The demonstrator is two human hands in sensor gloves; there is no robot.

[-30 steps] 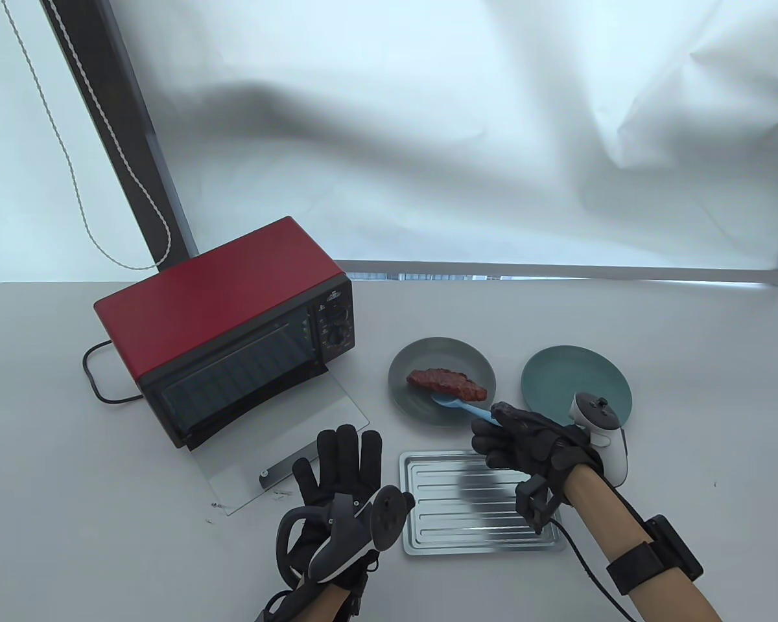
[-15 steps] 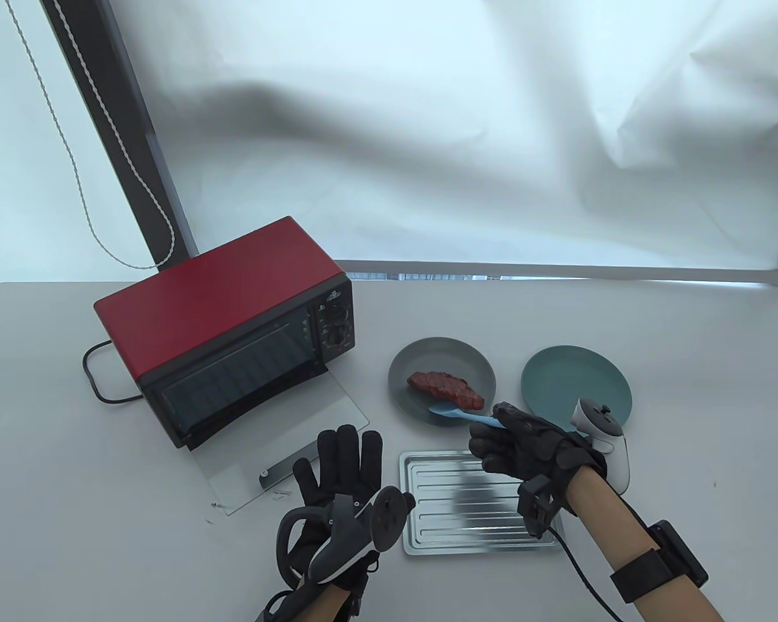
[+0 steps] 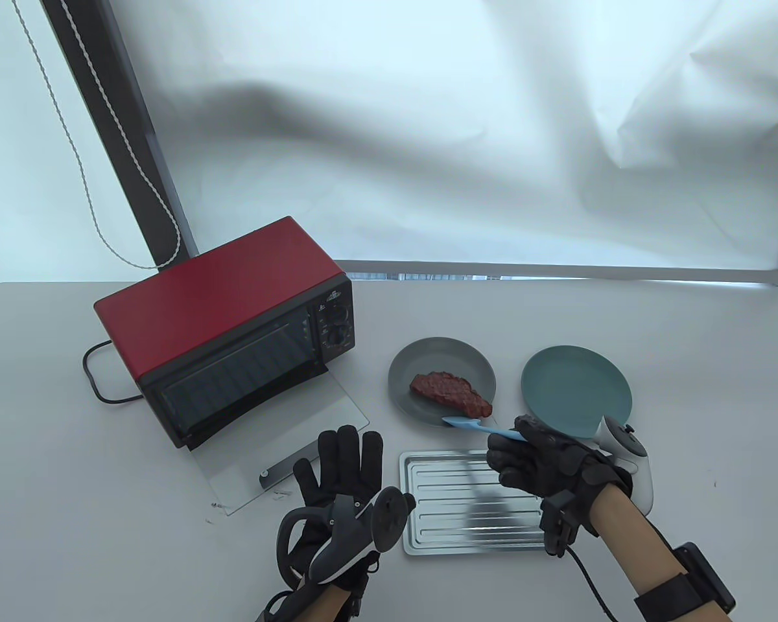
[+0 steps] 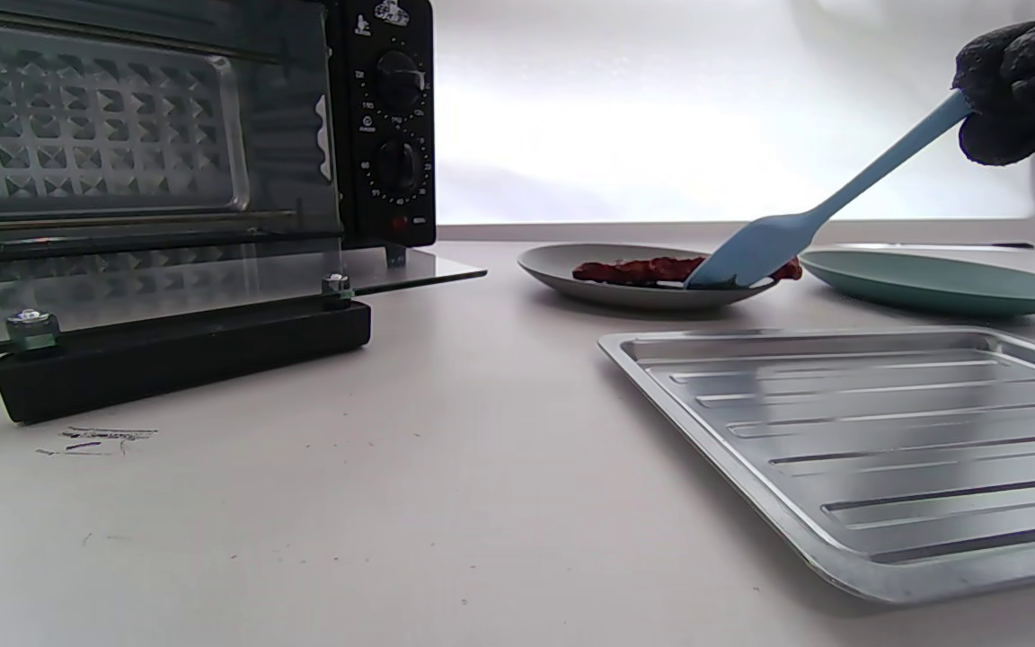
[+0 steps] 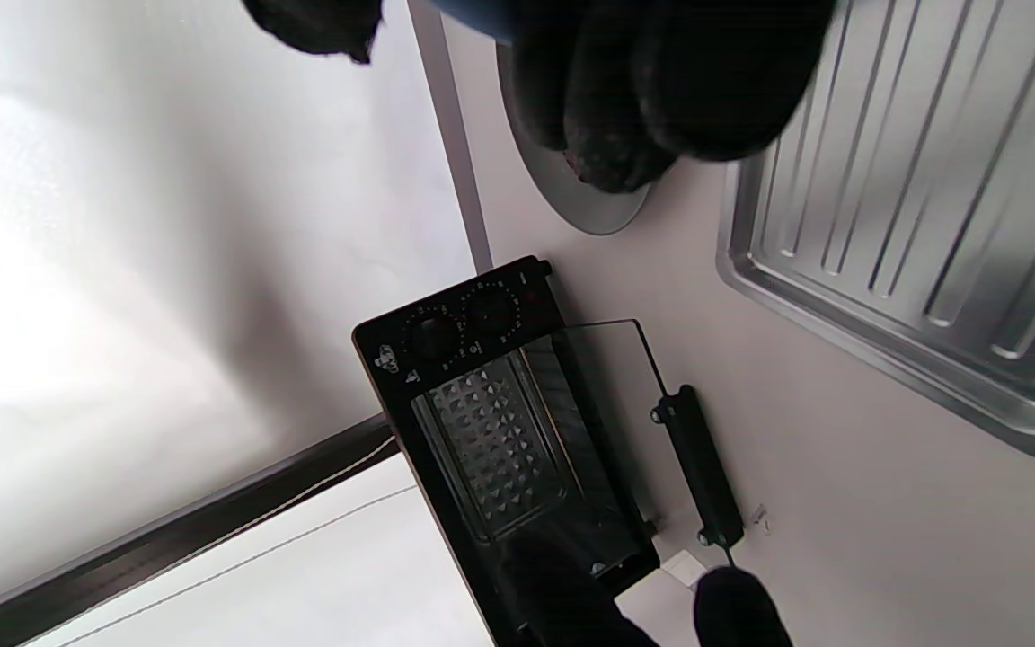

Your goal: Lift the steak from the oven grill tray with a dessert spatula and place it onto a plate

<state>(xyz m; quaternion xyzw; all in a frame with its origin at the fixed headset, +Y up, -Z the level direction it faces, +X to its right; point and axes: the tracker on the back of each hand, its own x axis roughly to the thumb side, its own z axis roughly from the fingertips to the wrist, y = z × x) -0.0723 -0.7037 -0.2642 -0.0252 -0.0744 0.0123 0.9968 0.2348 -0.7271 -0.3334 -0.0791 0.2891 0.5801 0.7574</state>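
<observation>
While the red countertop oven (image 3: pixel 233 337) stands open at the tabletop's left, the ribbed metal grill tray (image 3: pixel 467 512) lies bare near its front edge. Beyond it, the brown steak (image 3: pixel 450 392) rests on the grey round plate (image 3: pixel 441 356), slanting toward the right hand (image 3: pixel 544 457), whose fingers grip the blue dessert spatula (image 3: pixel 480 426), its blade at the steak's near end. Flat on the tabletop, the left hand (image 3: pixel 337 473) holds nothing.

Both hands are covered by black knit sensor gloves. A grey-and-black tracker is strapped to the left hand (image 3: pixel 340 483), a white one to the right hand (image 3: pixel 544 457). A black cable and wristband are seen along the bare right forearm.
</observation>
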